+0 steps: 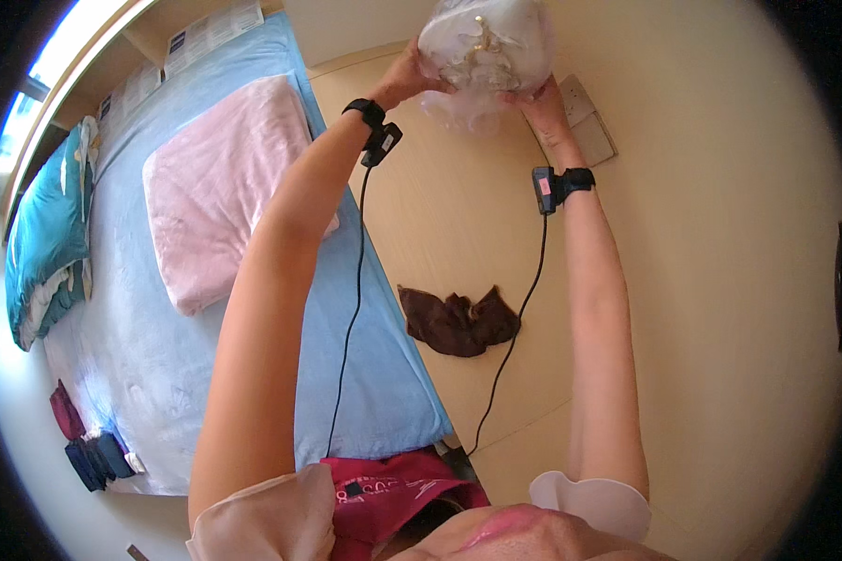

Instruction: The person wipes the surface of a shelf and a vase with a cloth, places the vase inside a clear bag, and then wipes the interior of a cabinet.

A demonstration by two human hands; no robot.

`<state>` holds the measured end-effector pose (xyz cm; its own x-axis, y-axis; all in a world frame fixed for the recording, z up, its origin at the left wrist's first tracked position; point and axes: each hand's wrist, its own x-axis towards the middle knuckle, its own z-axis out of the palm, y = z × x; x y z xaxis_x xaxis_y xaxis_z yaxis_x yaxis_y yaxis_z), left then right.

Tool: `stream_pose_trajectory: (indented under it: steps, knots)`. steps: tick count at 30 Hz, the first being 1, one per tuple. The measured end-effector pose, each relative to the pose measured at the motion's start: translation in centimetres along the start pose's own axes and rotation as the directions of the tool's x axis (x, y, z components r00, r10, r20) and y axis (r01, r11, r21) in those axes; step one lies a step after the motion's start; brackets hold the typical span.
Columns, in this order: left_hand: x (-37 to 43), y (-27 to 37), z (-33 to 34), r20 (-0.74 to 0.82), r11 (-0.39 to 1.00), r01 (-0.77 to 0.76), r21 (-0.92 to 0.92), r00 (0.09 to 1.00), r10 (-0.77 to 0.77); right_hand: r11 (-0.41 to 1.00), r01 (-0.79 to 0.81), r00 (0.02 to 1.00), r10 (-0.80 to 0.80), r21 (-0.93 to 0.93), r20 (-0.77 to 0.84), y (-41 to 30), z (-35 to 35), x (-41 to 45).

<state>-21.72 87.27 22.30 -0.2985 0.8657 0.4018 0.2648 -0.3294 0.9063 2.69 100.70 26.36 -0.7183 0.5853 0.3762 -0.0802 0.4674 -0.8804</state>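
At the top of the head view, a clear plastic bag (488,52) with whitish contents is held up between both hands. My left hand (410,77) grips its left side. My right hand (542,105) holds its lower right side. A gold-coloured piece shows at the middle of the bag; what it is cannot be told. Each wrist wears a black strap with a small black device and a cable. Between the forearms, well below the bag, a crumpled dark brown cloth (459,324) lies on the light wooden surface (449,231).
To the left is a bed with a light blue sheet (351,379), a folded pink blanket (217,182) and a teal pillow (52,231). Dark folded cloths (97,459) lie at its lower left. A wall socket plate (577,98) is beside my right hand.
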Motion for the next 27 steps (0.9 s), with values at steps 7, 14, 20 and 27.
stream_pose_trajectory:
  steps: [7,14,20,27]
  knots:
    - [2.3,-2.5,-1.0,0.057,0.991,0.13,-0.043,0.99,-0.128,1.0,-0.006,1.0,0.006,0.017,0.02,2.0,0.2,2.7]
    - [4.0,-5.4,-1.9,0.059,1.0,0.031,-0.005,0.998,-0.031,1.0,0.005,0.999,-0.005,0.009,0.034,4.2,0.4,4.7]
    - [5.1,-8.2,-1.8,0.067,0.996,0.085,-0.037,0.994,-0.083,0.998,0.062,0.996,-0.063,0.021,0.06,6.7,0.3,6.2]
    - [6.9,-9.9,-3.2,0.104,0.999,0.032,0.025,0.994,-0.034,0.975,-0.178,0.974,0.155,0.137,0.165,8.0,-0.2,8.2]
